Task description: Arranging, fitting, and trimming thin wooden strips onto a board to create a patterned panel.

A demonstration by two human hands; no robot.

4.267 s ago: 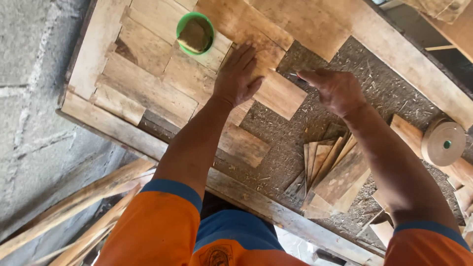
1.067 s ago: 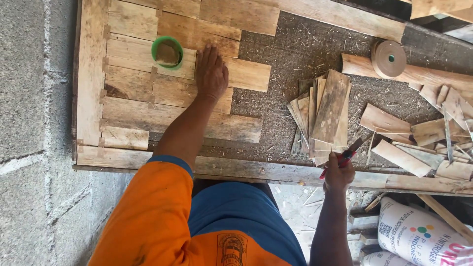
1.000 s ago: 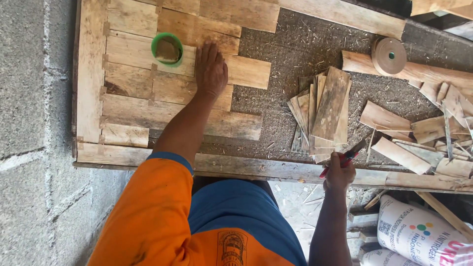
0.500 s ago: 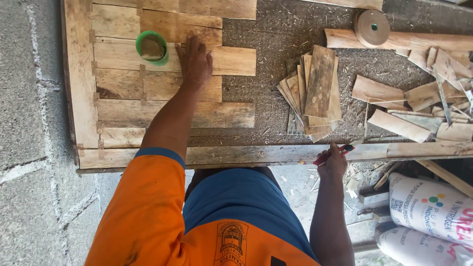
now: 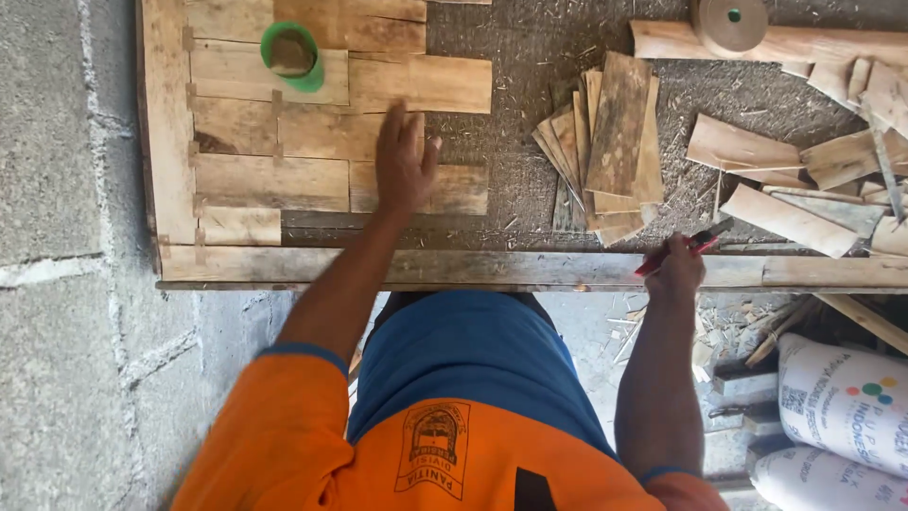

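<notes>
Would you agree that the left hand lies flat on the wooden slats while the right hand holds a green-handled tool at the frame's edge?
Not quite: in the head view the tool in the right hand has a red handle, not green. The left hand does lie flat on the wooden slats.

Left hand [image 5: 405,161] on laid planks [image 5: 274,180], loose offcuts [image 5: 615,142] to the right.

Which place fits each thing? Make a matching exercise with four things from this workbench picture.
Things:
1 green cup
2 tape roll
3 left hand
4 right hand

Places:
A flat on the laid wood pieces
B at the bench's near rail, holding a red tool
C top right, on a plank
D top left, on the laid pieces

Pairs: 1-D, 2-C, 3-A, 4-B
</notes>
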